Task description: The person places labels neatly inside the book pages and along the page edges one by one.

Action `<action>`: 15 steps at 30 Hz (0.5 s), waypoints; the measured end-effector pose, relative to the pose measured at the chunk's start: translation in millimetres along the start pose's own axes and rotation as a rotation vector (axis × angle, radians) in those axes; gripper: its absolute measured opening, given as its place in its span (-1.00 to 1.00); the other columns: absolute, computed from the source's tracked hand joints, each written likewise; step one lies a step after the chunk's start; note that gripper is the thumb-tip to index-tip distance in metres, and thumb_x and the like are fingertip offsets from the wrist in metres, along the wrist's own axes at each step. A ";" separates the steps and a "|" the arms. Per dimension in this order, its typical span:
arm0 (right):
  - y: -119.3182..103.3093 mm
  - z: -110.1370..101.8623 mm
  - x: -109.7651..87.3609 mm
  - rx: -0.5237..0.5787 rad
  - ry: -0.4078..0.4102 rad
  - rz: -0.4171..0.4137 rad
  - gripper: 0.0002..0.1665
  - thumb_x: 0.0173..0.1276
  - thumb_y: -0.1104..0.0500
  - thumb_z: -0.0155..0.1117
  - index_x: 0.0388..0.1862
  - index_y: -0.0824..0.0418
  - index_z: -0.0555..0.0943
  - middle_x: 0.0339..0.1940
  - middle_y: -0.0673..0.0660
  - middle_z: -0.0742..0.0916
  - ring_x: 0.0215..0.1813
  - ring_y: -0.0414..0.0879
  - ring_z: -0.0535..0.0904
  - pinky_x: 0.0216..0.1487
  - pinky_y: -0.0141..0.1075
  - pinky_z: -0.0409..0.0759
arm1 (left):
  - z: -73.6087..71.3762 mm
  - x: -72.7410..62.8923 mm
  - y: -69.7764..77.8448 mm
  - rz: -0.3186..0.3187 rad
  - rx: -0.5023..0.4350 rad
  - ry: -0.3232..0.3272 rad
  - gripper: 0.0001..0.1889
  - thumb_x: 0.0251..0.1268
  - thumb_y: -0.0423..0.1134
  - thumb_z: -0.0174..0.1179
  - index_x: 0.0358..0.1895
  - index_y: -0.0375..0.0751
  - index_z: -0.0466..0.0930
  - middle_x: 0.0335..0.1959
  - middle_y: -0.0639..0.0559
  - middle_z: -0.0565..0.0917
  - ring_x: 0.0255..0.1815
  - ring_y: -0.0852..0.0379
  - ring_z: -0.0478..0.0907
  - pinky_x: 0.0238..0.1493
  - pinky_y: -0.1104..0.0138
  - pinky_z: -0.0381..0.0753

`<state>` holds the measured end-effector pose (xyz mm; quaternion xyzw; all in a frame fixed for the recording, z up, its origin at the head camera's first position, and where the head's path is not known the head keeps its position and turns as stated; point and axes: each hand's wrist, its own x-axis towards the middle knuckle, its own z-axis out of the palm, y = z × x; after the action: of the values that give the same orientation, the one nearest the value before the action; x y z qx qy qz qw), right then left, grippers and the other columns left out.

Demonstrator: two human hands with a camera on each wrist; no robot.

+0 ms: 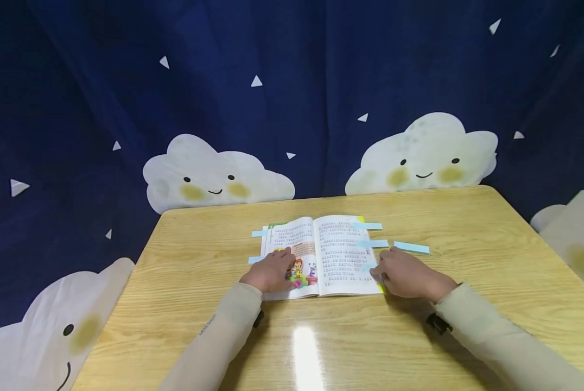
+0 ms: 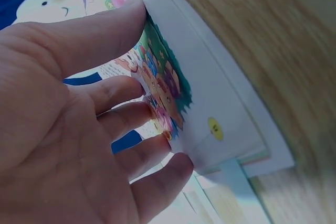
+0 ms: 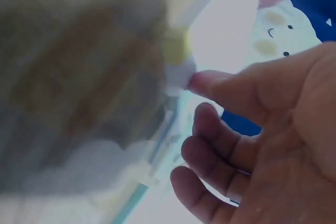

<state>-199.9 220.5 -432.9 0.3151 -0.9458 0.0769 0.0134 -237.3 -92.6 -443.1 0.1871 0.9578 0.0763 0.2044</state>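
Observation:
An open book (image 1: 343,255) with printed text and a coloured picture lies on the table, pale blue sticky strips (image 1: 372,243) standing out from both side edges. My left hand (image 1: 274,270) rests on the lower left page, fingers spread and relaxed; in the left wrist view its fingertips (image 2: 163,148) lie over a coloured illustration. At the right page's lower outer edge my right hand (image 1: 403,273) pinches a light blue strip near the yellow corner. The right wrist view shows the thumb (image 3: 215,85) at that edge with other fingers loosely bent below; the strip itself is blurred there.
A loose blue strip (image 1: 411,247) lies on the wooden table (image 1: 209,239) to the right of the book. Behind the table hangs a dark blue curtain (image 1: 292,98) with smiling clouds. Glare marks the table's front part.

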 end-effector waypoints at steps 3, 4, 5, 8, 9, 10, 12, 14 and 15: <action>-0.2 -1.2 -0.6 -0.059 0.036 0.008 -0.73 0.30 0.37 0.23 -0.19 0.15 0.81 -0.54 0.02 0.51 -0.43 -0.14 0.16 -0.35 -0.32 0.21 | -0.6 1.7 1.7 0.011 -0.002 0.001 -0.37 0.32 -0.05 0.29 0.42 -0.05 0.34 0.63 -0.02 0.12 0.61 -0.15 0.11 0.50 -0.04 0.34; -0.8 0.0 -1.1 -0.067 0.042 0.016 -0.77 0.32 0.34 0.24 -0.21 0.17 0.81 -0.54 0.03 0.51 -0.43 -0.13 0.18 -0.37 -0.32 0.22 | -0.3 2.0 2.4 0.014 -0.005 -0.003 -0.35 0.32 -0.05 0.28 0.44 -0.05 0.32 0.63 -0.01 0.11 0.62 -0.15 0.11 0.50 -0.04 0.33; -1.5 1.7 -1.8 -0.070 0.045 0.025 -0.81 0.33 0.31 0.25 -0.25 0.21 0.81 -0.54 0.04 0.52 -0.43 -0.12 0.21 -0.40 -0.33 0.24 | 0.0 2.2 3.0 0.016 -0.007 -0.007 -0.35 0.33 -0.04 0.28 0.45 -0.05 0.31 0.63 -0.01 0.11 0.62 -0.14 0.10 0.50 -0.04 0.33; -3.7 7.3 -4.1 -0.064 0.036 0.038 -0.81 0.37 0.24 0.28 -0.32 0.27 0.80 -0.61 0.02 0.48 -0.45 -0.11 0.24 -0.44 -0.35 0.22 | 1.5 1.4 3.6 0.014 -0.010 -0.011 -0.33 0.32 -0.04 0.29 0.46 -0.04 0.30 0.63 0.01 0.11 0.62 -0.14 0.10 0.49 -0.05 0.35; -3.9 9.1 -4.1 -0.057 0.038 0.042 -0.77 0.38 0.23 0.27 -0.42 0.28 0.78 -0.64 0.01 0.45 -0.46 -0.11 0.25 -0.44 -0.36 0.21 | 1.8 1.0 3.2 0.011 -0.011 -0.010 -0.33 0.32 -0.04 0.29 0.46 -0.04 0.31 0.63 0.01 0.12 0.62 -0.14 0.10 0.48 -0.06 0.35; -4.0 10.3 -3.6 -0.044 0.037 0.050 -0.69 0.40 0.22 0.25 -0.54 0.26 0.73 -0.66 0.00 0.42 -0.47 -0.12 0.24 -0.43 -0.37 0.17 | 2.0 0.4 2.8 0.009 -0.009 -0.010 -0.33 0.31 -0.04 0.30 0.46 -0.04 0.31 0.63 0.01 0.12 0.62 -0.14 0.10 0.48 -0.06 0.36; -3.1 10.6 -1.0 -0.025 0.034 0.057 -0.55 0.41 0.22 0.24 -0.75 0.19 0.59 -0.71 -0.04 0.36 -0.49 -0.15 0.22 -0.39 -0.35 0.20 | 1.7 -0.4 1.3 0.008 -0.009 -0.006 -0.32 0.30 -0.04 0.31 0.45 -0.05 0.32 0.62 0.00 0.14 0.61 -0.15 0.11 0.47 -0.07 0.36; -0.9 8.8 4.2 0.004 0.038 0.053 -0.37 0.42 0.22 0.23 -0.88 0.05 0.31 -0.76 -0.08 0.25 -0.55 -0.19 0.15 -0.29 -0.30 0.33 | 0.3 -0.1 -0.8 0.008 -0.012 0.010 -0.34 0.29 -0.05 0.31 0.44 -0.06 0.34 0.61 -0.02 0.16 0.60 -0.16 0.13 0.46 -0.08 0.37; 0.2 7.0 7.3 0.025 0.034 0.048 -0.32 0.42 0.23 0.21 -0.89 0.01 0.20 -0.77 -0.10 0.19 -0.56 -0.21 0.09 -0.20 -0.25 0.43 | -0.4 0.3 -1.9 0.007 -0.010 0.017 -0.34 0.29 -0.05 0.31 0.43 -0.06 0.34 0.61 -0.02 0.16 0.60 -0.16 0.14 0.47 -0.08 0.37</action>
<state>-205.7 215.3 -439.2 0.2910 -0.9518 0.0942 0.0238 -238.4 -94.2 -443.2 0.1887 0.9585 0.0836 0.1969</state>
